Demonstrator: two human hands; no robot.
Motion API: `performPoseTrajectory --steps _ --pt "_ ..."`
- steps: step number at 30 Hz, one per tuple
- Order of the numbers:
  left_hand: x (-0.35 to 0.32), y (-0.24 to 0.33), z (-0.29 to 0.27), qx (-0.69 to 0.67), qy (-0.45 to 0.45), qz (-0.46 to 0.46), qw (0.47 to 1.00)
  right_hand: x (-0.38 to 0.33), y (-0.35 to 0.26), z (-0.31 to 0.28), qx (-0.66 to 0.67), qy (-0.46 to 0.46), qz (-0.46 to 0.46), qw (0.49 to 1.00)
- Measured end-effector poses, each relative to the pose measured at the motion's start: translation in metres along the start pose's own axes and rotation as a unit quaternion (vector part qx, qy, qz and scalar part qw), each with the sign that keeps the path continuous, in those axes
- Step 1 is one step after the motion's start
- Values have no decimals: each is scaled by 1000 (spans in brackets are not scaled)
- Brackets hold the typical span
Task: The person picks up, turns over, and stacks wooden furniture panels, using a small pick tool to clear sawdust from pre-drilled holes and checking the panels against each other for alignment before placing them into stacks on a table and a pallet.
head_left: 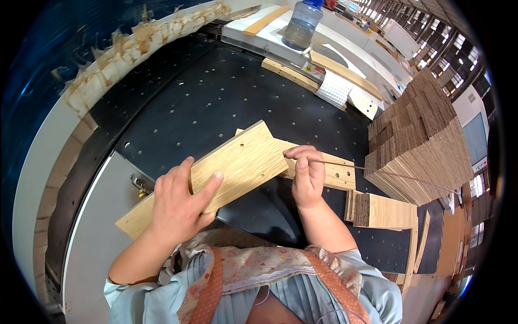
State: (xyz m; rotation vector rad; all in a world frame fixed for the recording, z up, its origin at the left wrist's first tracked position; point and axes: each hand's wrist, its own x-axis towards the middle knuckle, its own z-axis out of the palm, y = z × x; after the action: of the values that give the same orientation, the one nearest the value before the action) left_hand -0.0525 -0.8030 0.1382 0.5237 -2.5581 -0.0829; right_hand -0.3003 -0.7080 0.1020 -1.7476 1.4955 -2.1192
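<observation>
My left hand (181,202) grips a pale wooden board (237,164), its thumb on the top face and its fingers over the far long edge. The board slants from lower left to upper right and has small holes near its ends. Pinched in my right hand (307,178) is a long thin dark rod (383,171). One end of the rod is at the board's right end edge; whether it enters a hole there I cannot tell. The rest stretches away to the right. Beneath both lies another pale board (341,171) with several round holes.
A black work surface (216,89) with rows of small holes spreads ahead. Tall stacked brown boards (415,140) stand at the right, with shorter wooden blocks (386,210) nearer me. A blue-capped water jug (302,27) stands on the machine beam. Ragged pale strips (129,51) border the left.
</observation>
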Motion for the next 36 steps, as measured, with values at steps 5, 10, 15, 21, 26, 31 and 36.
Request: performPoseTrajectory --steps 5,10,15,21,26,31,36 --pt "-12 8 -19 16 -19 -35 999 4 -17 5 -10 -20 -18 1000" --pt "-12 10 -21 62 -89 -3 994 9 -33 -4 -24 15 -41 999" --pt "-8 10 -17 90 -131 72 985 5 -44 1 -47 -72 -4 996" --pt "7 29 -23 131 -111 185 968 -7 -44 0 -33 -108 31 993" --pt "7 26 -26 135 -51 244 959 -10 -51 5 -36 -105 46 993" --pt "15 30 -29 148 -112 262 947 -15 -52 -1 -49 -99 50 993" --pt "18 22 -17 91 -104 256 957 -15 -58 -9 -86 -87 105 987"
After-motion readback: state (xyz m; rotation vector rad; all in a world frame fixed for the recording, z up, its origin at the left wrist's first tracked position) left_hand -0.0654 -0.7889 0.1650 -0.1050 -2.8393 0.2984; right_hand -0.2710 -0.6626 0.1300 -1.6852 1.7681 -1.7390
